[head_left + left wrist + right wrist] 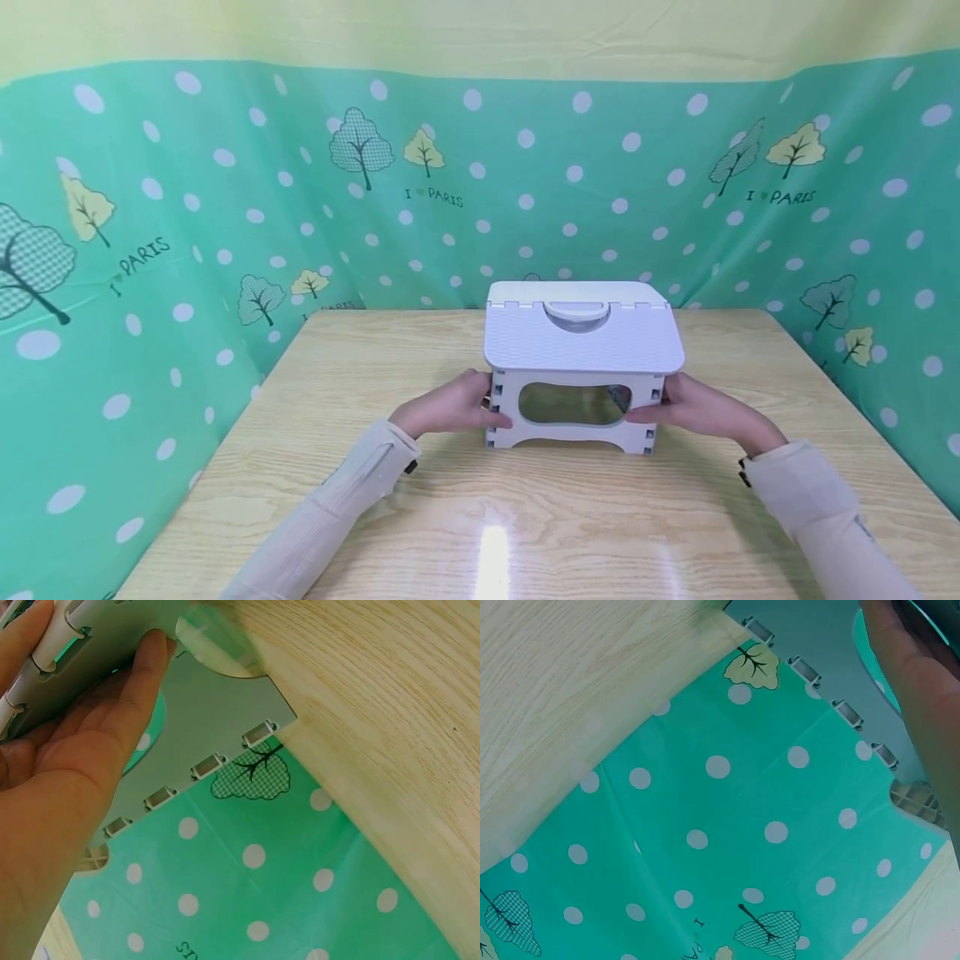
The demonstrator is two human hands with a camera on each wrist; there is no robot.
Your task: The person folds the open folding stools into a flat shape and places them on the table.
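Observation:
A white folding step stool [585, 346] stands unfolded on the table, its textured top hinged and slightly bent, with a carry handle [577, 312] in the middle. My left hand [453, 404] grips the left edge of its front leg panel, thumb in front and fingers behind. At the right edge, my right hand [701, 406] holds the same panel, thumb reaching to the oval opening. In the left wrist view the left fingers [142, 697] lie along the panel's inner side, and the far leg panel [202, 712] shows beyond. The right wrist view catches only part of the right hand [930, 705].
The stool rests on a wood-grain table [360, 517], toward its far edge. A green dotted cloth [525, 183] printed with trees hangs behind and along both sides. Light reflects off the tabletop near the front.

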